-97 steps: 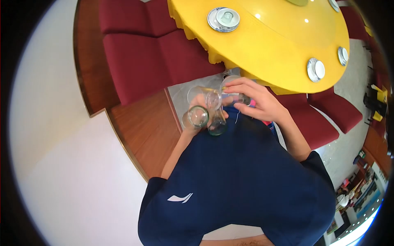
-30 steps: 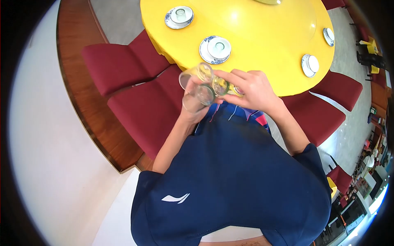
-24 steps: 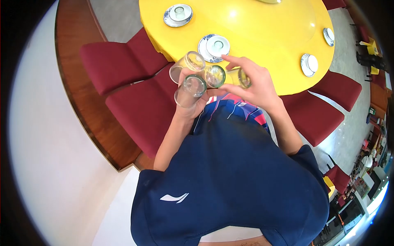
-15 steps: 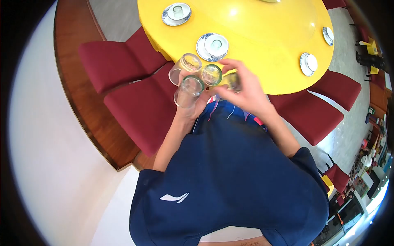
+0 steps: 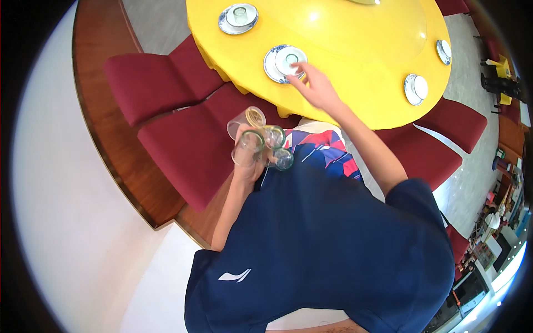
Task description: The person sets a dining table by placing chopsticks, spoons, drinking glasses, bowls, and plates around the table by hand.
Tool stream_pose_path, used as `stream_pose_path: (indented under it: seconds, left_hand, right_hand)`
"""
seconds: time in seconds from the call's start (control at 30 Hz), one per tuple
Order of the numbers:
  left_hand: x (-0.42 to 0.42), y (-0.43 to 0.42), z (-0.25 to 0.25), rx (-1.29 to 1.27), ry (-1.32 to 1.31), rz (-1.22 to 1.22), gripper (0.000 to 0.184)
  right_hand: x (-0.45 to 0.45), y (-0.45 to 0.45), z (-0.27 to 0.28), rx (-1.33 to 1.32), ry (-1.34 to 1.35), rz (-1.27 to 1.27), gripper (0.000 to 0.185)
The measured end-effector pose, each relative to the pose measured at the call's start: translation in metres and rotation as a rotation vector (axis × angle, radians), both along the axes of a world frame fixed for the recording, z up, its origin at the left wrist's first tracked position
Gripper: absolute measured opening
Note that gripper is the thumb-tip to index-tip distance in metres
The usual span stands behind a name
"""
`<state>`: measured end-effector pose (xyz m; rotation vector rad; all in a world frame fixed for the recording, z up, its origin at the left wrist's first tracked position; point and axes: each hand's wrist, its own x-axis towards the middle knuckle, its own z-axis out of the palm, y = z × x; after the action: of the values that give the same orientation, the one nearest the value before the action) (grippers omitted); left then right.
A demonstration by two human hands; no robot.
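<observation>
Low in front of my body, my left hand (image 5: pixel 248 166) is closed around several clear drinking glasses (image 5: pixel 248 145), bunched together with their round ends facing up and to the right; they partly hide its fingers. My right hand (image 5: pixel 319 89) stretches over the near edge of the table, thumb and fingers apart, with nothing visible between them. Its fingertips are at the right rim of a white bowl (image 5: pixel 281 67) on a blue-patterned plate (image 5: pixel 270 67). A small glass (image 5: pixel 291 57) sits in that bowl, just beyond the fingertips; whether they touch it I cannot tell.
A round table with a yellow cloth (image 5: pixel 355 72) lies ahead. Another setting with a bowl and glass (image 5: pixel 240 15) is at upper left, and two plates with bowls (image 5: pixel 420 87) are at right. Dark red chairs (image 5: pixel 183 152) stand around, beside a wooden ledge (image 5: pixel 119 133).
My right hand has moved away from the bunched glasses, up to the bowl on the table. A glass that was near it is now in the bunch. My left hand has lowered with the glasses.
</observation>
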<state>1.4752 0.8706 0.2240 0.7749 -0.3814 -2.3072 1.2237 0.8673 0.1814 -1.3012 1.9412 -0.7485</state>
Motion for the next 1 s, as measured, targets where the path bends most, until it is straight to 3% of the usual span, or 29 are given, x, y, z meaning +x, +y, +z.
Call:
stream_pose_path:
  seconds: [0.03, 0.1, 0.3, 0.4, 0.5, 0.57, 0.63, 0.7, 0.77, 0.9, 1.0]
  left_hand:
    - [0.004, 0.005, 0.002, 0.009, 0.014, -0.075, 0.031]
    - [0.009, 0.012, 0.005, 0.021, 0.011, -0.131, 0.032]
    - [0.011, 0.02, 0.001, -0.03, 0.035, -0.025, 0.034]
    - [0.01, 0.023, 0.003, -0.052, 0.077, -0.016, 0.033]
    - [0.009, 0.023, 0.004, -0.053, 0.07, -0.021, 0.032]
    - [0.011, 0.022, 0.001, -0.024, 0.034, -0.046, 0.032]
    - [0.012, 0.018, -0.007, -0.023, 0.02, -0.08, 0.033]
    - [0.01, 0.015, -0.01, -0.02, 0.003, -0.129, 0.034]
    - [0.005, 0.011, -0.01, -0.052, 0.053, -0.199, 0.037]
    - [-0.003, 0.006, -0.007, -0.059, -0.002, -0.278, 0.042]
    - [-0.004, 0.004, 0.006, -0.062, -0.046, -0.293, 0.043]
  right_hand:
    - [-0.009, -0.016, -0.021, -0.04, 0.293, -0.031, 0.055]
    - [-0.026, -0.045, -0.067, -0.058, 0.461, 0.024, 0.052]
    - [-0.038, -0.081, -0.134, 0.141, 0.58, 0.279, 0.045]
    - [-0.043, -0.083, -0.144, 0.169, 0.525, 0.265, 0.04]
    - [-0.039, -0.073, -0.095, 0.034, 0.359, 0.183, 0.038]
    - [-0.032, -0.055, -0.029, -0.214, 0.105, 0.185, 0.036]
    - [-0.013, -0.023, 0.054, -0.222, -0.199, 0.126, 0.033]
    - [0.002, 0.013, 0.103, -0.393, -0.411, 0.158, 0.035]
    - [0.008, 0.035, 0.145, -0.521, -0.254, 0.47, 0.044]
    - [0.036, 0.063, 0.155, -0.426, -0.339, 0.438, 0.047]
    - [0.039, 0.072, 0.141, -0.475, -0.235, 0.44, 0.043]
